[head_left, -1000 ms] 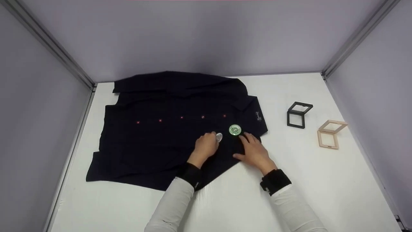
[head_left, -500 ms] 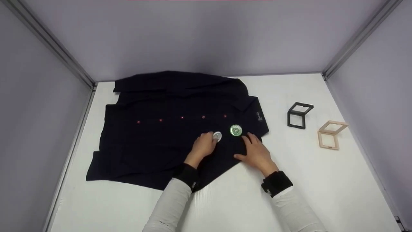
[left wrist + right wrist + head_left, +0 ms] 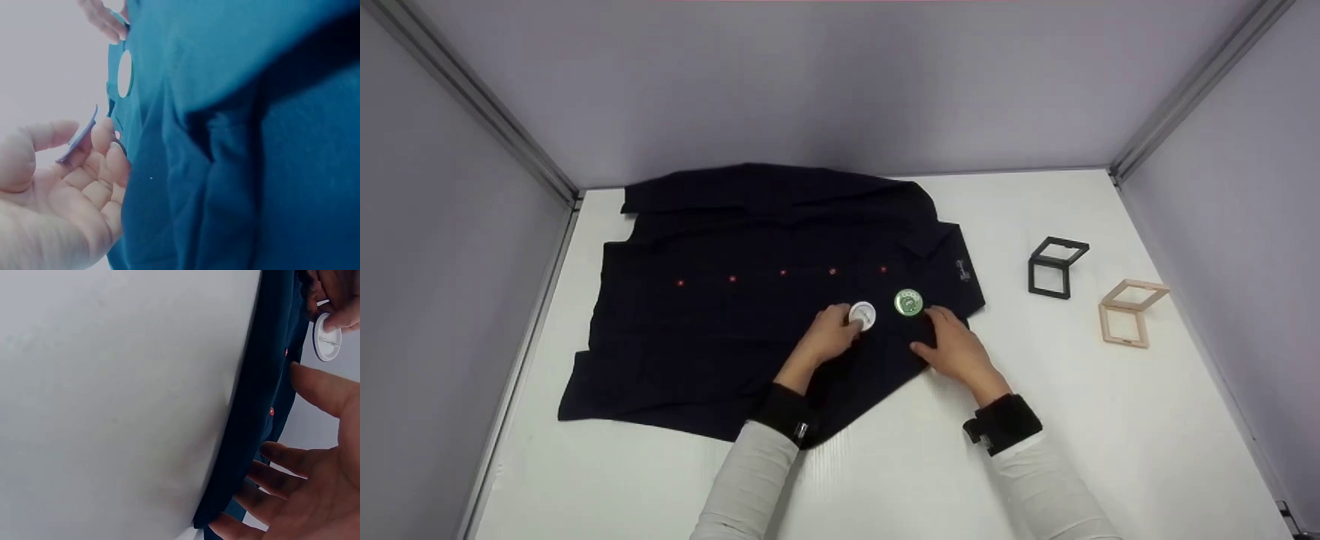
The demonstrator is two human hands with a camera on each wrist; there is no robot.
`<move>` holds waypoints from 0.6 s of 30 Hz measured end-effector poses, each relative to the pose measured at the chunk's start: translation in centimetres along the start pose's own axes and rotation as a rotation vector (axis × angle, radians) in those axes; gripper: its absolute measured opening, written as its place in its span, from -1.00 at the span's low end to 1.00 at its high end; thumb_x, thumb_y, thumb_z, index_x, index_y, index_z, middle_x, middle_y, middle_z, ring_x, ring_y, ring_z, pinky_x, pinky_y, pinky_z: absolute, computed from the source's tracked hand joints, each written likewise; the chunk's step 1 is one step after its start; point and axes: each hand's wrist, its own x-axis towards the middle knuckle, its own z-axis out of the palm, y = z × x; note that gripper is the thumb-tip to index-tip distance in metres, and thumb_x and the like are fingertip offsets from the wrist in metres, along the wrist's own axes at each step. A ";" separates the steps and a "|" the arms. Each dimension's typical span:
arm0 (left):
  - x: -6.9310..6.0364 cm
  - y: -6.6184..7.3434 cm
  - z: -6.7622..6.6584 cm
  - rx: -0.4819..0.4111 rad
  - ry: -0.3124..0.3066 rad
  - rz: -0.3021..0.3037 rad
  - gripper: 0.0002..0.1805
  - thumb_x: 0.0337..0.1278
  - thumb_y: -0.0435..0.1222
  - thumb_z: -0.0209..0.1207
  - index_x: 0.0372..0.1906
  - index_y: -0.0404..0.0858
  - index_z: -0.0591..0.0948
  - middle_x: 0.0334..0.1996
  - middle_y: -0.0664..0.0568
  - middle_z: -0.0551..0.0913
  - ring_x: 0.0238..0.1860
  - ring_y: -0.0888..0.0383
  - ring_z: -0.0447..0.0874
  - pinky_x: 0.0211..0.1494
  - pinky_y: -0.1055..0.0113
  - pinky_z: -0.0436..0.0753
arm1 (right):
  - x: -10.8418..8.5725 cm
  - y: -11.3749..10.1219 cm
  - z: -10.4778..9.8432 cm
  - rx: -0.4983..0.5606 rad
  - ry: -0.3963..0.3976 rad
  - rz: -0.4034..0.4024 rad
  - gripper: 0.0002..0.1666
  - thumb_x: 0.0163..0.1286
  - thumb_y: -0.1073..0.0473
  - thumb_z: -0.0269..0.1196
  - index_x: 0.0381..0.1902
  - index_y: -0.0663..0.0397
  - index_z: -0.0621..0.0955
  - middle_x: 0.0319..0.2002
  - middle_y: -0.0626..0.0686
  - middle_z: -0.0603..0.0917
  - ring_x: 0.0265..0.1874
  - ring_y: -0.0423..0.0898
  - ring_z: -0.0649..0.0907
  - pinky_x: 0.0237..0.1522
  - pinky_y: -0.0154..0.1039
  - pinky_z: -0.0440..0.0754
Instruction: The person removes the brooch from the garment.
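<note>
A dark navy shirt [image 3: 720,322] with red buttons lies spread out, collar to the right. My left hand [image 3: 826,334] pinches a round badge [image 3: 864,316] by its edge over the chest; its white back with a pin shows, also in the right wrist view as a white disc [image 3: 327,343]. A round green badge [image 3: 908,302] sits on the shirt to the right of it. Beside that badge, my right hand [image 3: 958,349] rests on the cloth below the collar, its fingers spread and relaxed. In the left wrist view the pinched badge [image 3: 79,138] appears edge-on between thumb and fingers.
On the white table [image 3: 1110,442], to the right of the shirt, stand a black hinged frame [image 3: 1049,279] and a light wooden-coloured hinged frame [image 3: 1125,328], both opened. Grey panels [image 3: 840,90] enclose the table at the back and both sides.
My left hand has moved slightly left with the pinched badge, whose white back has turned to face the head camera more fully. The right hand has stayed nearly in place.
</note>
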 end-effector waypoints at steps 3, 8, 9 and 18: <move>-0.2 0.3 -0.2 -0.054 0.018 0.000 -0.90 0.28 -0.39 0.16 -0.35 -0.31 0.61 -0.53 0.04 0.60 -0.54 0.20 0.54 -0.46 0.38 0.54 | 0.1 -0.5 0.0 0.076 0.065 -0.005 -0.35 0.39 0.12 0.25 0.32 0.36 0.39 0.32 0.33 0.37 0.31 0.23 0.38 0.33 0.08 0.31; -0.5 0.8 -0.4 -0.148 0.036 0.033 -0.91 0.21 -0.40 0.22 -0.39 -0.34 0.62 -0.59 0.04 0.60 -0.60 0.21 0.51 -0.50 0.37 0.56 | 0.5 -1.5 0.3 0.332 0.129 -0.063 -0.59 0.42 0.28 0.20 0.18 0.31 0.53 0.13 0.25 0.57 0.09 0.12 0.61 0.14 -0.02 0.53; -0.6 0.9 -0.4 -0.172 0.032 0.042 -0.91 0.21 -0.41 0.22 -0.40 -0.34 0.62 -0.59 0.05 0.59 -0.61 0.22 0.50 -0.51 0.38 0.56 | 0.6 -1.7 0.3 0.391 0.125 -0.074 -0.62 0.43 0.30 0.19 0.17 0.29 0.55 0.11 0.23 0.59 0.04 0.08 0.64 0.10 -0.05 0.57; -1.1 2.0 -0.3 -0.335 -0.024 0.098 -0.93 0.23 -0.42 0.19 -0.31 -0.38 0.64 -0.57 0.04 0.59 -0.61 0.21 0.47 -0.51 0.40 0.52 | -0.4 -5.7 -2.2 0.737 0.063 -0.257 -0.65 0.47 0.44 0.06 0.15 0.54 0.50 -0.11 0.37 0.62 -0.20 0.28 0.66 -0.07 0.08 0.64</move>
